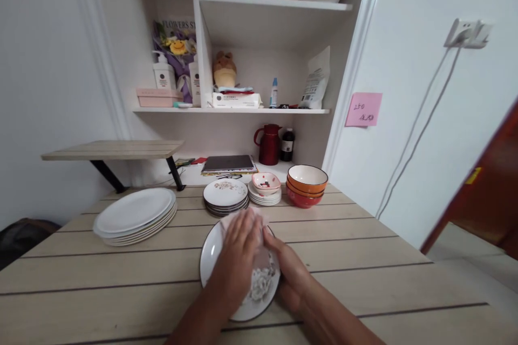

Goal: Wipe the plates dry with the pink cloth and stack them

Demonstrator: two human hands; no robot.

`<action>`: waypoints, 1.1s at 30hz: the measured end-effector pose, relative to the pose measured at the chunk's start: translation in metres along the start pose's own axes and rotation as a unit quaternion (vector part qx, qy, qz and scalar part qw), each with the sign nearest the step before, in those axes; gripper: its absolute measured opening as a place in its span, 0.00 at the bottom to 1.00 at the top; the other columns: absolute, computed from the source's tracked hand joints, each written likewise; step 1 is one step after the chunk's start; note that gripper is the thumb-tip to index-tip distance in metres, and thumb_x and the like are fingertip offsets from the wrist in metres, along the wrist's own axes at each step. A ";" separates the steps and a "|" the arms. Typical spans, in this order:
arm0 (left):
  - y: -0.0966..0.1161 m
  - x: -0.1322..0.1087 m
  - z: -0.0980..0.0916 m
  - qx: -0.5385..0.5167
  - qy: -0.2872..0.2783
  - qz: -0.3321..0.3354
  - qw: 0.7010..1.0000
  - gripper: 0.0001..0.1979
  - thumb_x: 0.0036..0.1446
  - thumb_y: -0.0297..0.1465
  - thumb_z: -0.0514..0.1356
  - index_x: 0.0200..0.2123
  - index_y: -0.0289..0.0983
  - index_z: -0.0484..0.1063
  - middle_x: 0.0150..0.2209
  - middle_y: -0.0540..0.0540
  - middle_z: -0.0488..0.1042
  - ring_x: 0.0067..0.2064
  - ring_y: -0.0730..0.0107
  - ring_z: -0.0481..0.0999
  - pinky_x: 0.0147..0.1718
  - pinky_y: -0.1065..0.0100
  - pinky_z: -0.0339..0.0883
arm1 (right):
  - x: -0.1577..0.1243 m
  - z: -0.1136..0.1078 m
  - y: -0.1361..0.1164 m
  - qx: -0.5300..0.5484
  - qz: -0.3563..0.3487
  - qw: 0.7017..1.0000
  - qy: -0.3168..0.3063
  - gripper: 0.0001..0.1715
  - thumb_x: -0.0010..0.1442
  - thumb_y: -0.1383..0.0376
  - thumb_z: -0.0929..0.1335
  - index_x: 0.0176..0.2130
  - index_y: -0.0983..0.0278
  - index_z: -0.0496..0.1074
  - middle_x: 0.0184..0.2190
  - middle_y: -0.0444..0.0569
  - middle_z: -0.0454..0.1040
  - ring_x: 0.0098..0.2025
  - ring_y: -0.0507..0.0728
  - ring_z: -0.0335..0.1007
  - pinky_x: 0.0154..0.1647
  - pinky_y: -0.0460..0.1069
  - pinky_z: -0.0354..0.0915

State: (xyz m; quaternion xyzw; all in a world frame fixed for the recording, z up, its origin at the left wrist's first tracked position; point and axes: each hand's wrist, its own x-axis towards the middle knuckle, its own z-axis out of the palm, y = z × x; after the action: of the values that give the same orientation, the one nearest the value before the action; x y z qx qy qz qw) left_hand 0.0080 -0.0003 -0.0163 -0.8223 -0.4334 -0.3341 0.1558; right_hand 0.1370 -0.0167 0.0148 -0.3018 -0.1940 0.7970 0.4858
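Observation:
A white plate [210, 253] with a dark rim and a grey flower pattern is tilted a little above the table's near middle. My left hand [238, 259] presses a pale pink cloth [259, 216] against the plate's face, its fingers long and close together over the cloth. On the right edge, my right hand [292, 269] grips the plate, thumb on the upper side near the cloth. The other fingers of that hand are hidden behind the plate.
Beyond the hands stand a stack of flowered plates [225, 192], small dishes with a patterned bowl [266, 182] on top, and stacked bowls [306, 186]. Large oval white plates [135, 213] are piled at left, near a small raised shelf [117, 150]. A red jug [269, 145] stands behind.

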 end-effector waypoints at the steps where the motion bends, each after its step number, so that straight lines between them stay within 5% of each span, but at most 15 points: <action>1: 0.005 0.000 0.001 -0.029 -0.019 0.019 0.999 0.34 0.60 0.20 0.48 0.68 0.37 0.43 0.68 0.39 0.51 0.70 0.59 0.46 0.63 0.49 0.56 | 0.002 -0.002 -0.002 0.003 0.002 1.000 0.005 0.27 0.61 0.56 0.67 0.54 0.71 0.69 0.43 0.57 0.80 0.46 0.59 0.77 0.54 0.53 0.65; 7: 0.016 0.001 0.000 -0.101 -0.091 0.100 0.986 0.28 0.61 0.22 0.49 0.65 0.39 0.54 0.66 0.44 0.57 0.68 0.65 0.51 0.64 0.52 0.54 | 0.010 -0.025 -0.041 0.044 -0.019 0.998 0.048 0.30 0.63 0.53 0.64 0.53 0.74 0.69 0.37 0.59 0.81 0.43 0.61 0.78 0.52 0.56 0.67; 10: 0.008 0.001 -0.002 -0.068 -0.072 0.070 0.993 0.27 0.61 0.21 0.48 0.63 0.40 0.57 0.66 0.44 0.59 0.68 0.64 0.52 0.64 0.50 0.54 | 0.010 -0.029 -0.046 0.057 -0.053 0.996 0.043 0.30 0.63 0.53 0.64 0.55 0.73 0.67 0.39 0.58 0.81 0.43 0.62 0.78 0.52 0.57 0.67; 16: -0.010 0.001 -0.001 -0.008 -0.031 -0.014 0.999 0.28 0.59 0.18 0.47 0.63 0.34 0.58 0.65 0.38 0.58 0.68 0.58 0.50 0.62 0.47 0.57 | 0.010 -0.017 -0.021 0.028 -0.014 0.999 0.011 0.29 0.62 0.54 0.66 0.54 0.72 0.69 0.40 0.58 0.81 0.44 0.61 0.78 0.52 0.57 0.67; 25: 0.016 0.005 -0.016 -0.099 -0.128 0.133 0.978 0.24 0.63 0.24 0.50 0.62 0.39 0.59 0.66 0.47 0.58 0.69 0.67 0.49 0.65 0.54 0.54 | 0.005 -0.019 -0.031 0.002 0.020 0.999 0.045 0.25 0.60 0.53 0.68 0.42 0.73 0.75 0.34 0.58 0.81 0.38 0.60 0.79 0.46 0.52 0.69; 29: 0.007 0.011 -0.025 -0.027 -0.094 0.132 0.986 0.21 0.65 0.29 0.51 0.61 0.42 0.61 0.64 0.50 0.62 0.68 0.65 0.54 0.66 0.50 0.50 | 0.002 -0.015 -0.024 -0.006 0.018 1.000 0.003 0.26 0.59 0.53 0.69 0.49 0.71 0.73 0.39 0.56 0.81 0.38 0.59 0.78 0.46 0.52 0.69; 33: -0.009 0.012 -0.025 0.068 -0.021 0.030 0.997 0.20 0.66 0.32 0.50 0.59 0.41 0.64 0.63 0.46 0.65 0.64 0.62 0.61 0.64 0.49 0.54 | 0.006 -0.014 -0.022 0.017 -0.005 1.000 -0.010 0.28 0.61 0.55 0.67 0.55 0.70 0.69 0.43 0.58 0.80 0.43 0.60 0.77 0.51 0.55 0.67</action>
State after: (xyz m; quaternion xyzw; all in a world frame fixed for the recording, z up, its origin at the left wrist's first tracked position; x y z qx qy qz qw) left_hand -0.0047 -0.0020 0.0096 -0.8294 -0.4336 -0.2815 0.2117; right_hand 0.1586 -0.0016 0.0158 -0.2843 -0.1864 0.8009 0.4930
